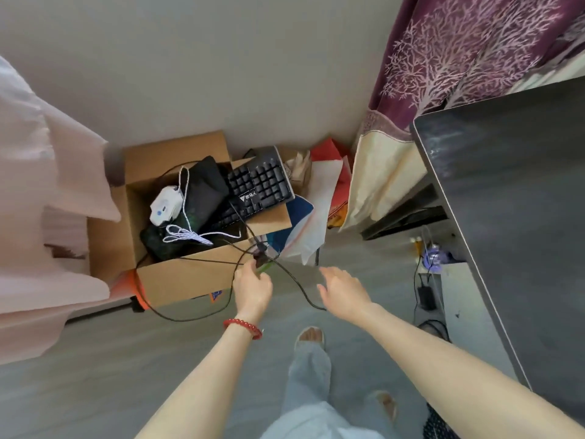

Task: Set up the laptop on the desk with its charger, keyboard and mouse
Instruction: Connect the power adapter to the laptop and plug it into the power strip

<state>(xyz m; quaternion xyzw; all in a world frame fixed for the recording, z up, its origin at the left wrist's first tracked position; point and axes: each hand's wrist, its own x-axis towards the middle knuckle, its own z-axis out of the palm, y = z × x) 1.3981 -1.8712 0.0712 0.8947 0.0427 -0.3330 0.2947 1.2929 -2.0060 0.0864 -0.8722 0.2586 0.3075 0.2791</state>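
Head view. Left hand (253,288) nearest box, fingers pinching black cable (294,282) at cardboard box (190,277) front edge. Right hand (343,291) relaxed, holding nothing, beside cable. Keyboard (259,185) ahead in box, long axis slanting up-right; left hand closer. Desk (512,217) lies right.
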